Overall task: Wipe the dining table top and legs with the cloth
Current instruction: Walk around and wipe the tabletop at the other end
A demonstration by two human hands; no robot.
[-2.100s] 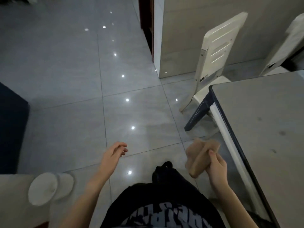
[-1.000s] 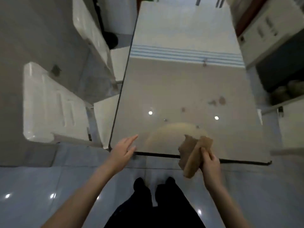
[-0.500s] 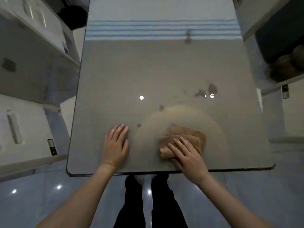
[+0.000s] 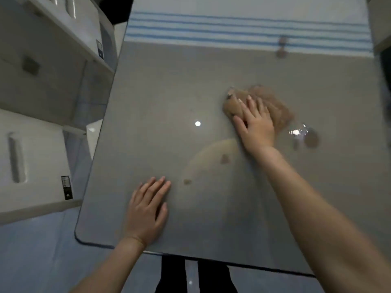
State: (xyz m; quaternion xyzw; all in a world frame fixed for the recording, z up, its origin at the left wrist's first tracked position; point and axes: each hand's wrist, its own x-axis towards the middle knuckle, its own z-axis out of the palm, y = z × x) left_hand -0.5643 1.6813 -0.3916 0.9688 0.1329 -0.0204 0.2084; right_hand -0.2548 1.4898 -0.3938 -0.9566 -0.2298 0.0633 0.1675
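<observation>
The flat right hand [image 4: 256, 125] pushes the cloth [image 4: 275, 104] at 1 o'clock on the table [image 4: 169, 92] to rub it, and the flat left hand [image 4: 146, 212] at 7 o'clock probably steadies the person.

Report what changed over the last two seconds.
The right hand, which carried the cloth in the air, laid it on the table top and pushed it away from the near edge, fingers now flat on it. The left hand came down flat near that edge. The brown stains remain.
</observation>
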